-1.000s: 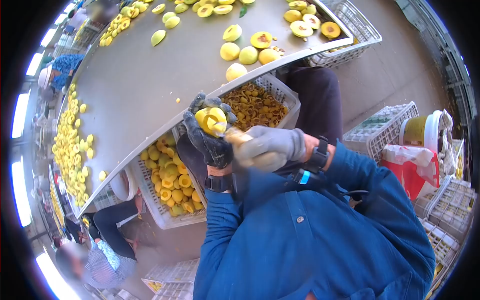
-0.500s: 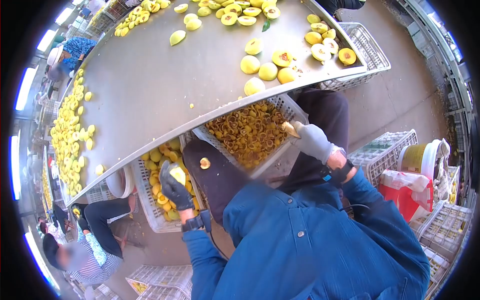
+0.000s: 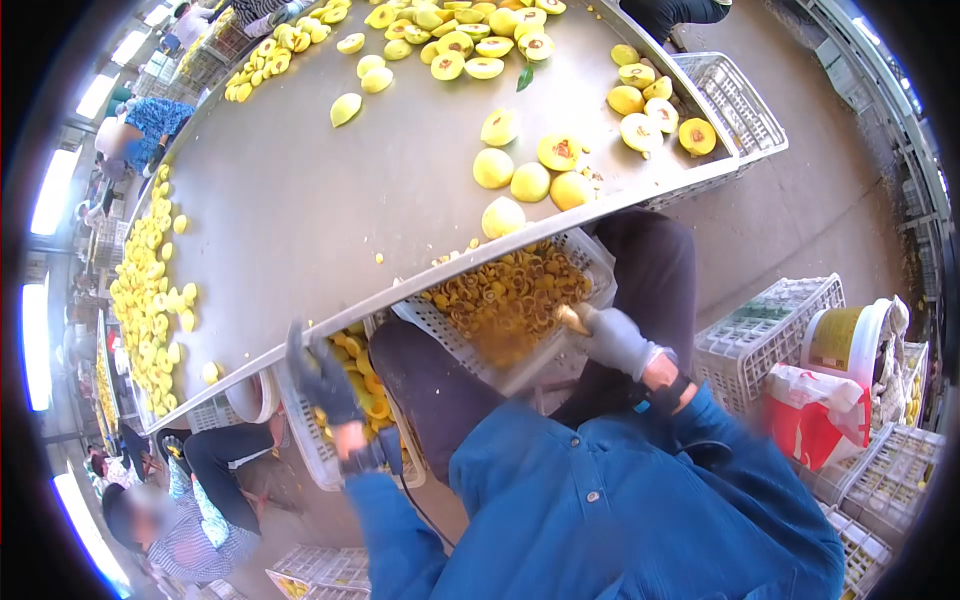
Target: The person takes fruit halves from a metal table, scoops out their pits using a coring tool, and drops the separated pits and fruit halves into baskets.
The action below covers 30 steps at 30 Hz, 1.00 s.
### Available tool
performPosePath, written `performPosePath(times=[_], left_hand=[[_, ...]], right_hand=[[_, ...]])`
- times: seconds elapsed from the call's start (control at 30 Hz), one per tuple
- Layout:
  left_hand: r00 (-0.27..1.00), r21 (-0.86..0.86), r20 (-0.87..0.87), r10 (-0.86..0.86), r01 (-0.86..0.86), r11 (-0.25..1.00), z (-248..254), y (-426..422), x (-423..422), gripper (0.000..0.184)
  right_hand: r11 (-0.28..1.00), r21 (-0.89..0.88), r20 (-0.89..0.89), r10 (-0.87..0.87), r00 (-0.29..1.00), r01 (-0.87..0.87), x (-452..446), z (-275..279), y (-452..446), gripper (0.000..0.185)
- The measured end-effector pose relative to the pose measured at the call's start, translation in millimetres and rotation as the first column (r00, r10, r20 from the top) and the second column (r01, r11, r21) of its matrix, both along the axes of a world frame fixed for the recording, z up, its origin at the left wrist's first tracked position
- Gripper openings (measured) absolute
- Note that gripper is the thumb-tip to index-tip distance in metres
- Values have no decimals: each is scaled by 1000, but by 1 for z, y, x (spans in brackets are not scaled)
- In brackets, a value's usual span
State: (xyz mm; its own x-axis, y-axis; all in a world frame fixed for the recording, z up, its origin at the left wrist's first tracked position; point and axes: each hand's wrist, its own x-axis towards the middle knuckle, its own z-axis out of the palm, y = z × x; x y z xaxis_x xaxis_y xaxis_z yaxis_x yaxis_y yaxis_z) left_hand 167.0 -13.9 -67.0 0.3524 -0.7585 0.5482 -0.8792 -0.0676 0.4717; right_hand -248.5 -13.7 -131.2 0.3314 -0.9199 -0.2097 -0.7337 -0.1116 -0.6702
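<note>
My left hand (image 3: pixel 328 385), in a dark glove and smeared by motion, is at the table's near edge above a crate of yellow peaches (image 3: pixel 374 395). Its fingers are stretched out and no fruit shows in them. My right hand (image 3: pixel 615 342), in a grey glove, is closed round a short tool with a pale wooden handle (image 3: pixel 573 318); its working end is hard to make out. Below that hand, between my knees, a white crate (image 3: pixel 425 312) holds many brown-yellow peach scraps (image 3: pixel 510 300). Several halved peaches (image 3: pixel 557 152) lie on the metal table (image 3: pixel 290 200) ahead.
Heaps of peach pieces (image 3: pixel 150 290) line the table's left side. On my right stand a grey-white crate (image 3: pixel 770 325), a bucket (image 3: pixel 840 338) and a red-and-white bag (image 3: pixel 815 415). A seated person (image 3: pixel 190 525) works at the left; others sit farther off.
My left hand has moved up and left to the table edge, and the yellow peach piece in it is gone. A small piece seen over my thigh is gone too. The view has shifted slightly.
</note>
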Motion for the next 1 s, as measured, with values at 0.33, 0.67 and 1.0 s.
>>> performPosePath(times=[0.33, 0.67, 1.0], left_hand=[[776, 427, 180, -605, 492, 758, -43, -321, -193, 82], [224, -112, -798, -560, 857, 503, 12, -242, -223, 51], [545, -177, -635, -548, 588, 789, 101, -34, -197, 47]], right_hand=[[999, -7, 136, -30, 990, 31, 0, -2, -3, 26], [946, -94, 441, -240, 865, 311, -6, 64, -40, 30], [826, -552, 277, 55, 959, 112, 62, 172, -13, 25]])
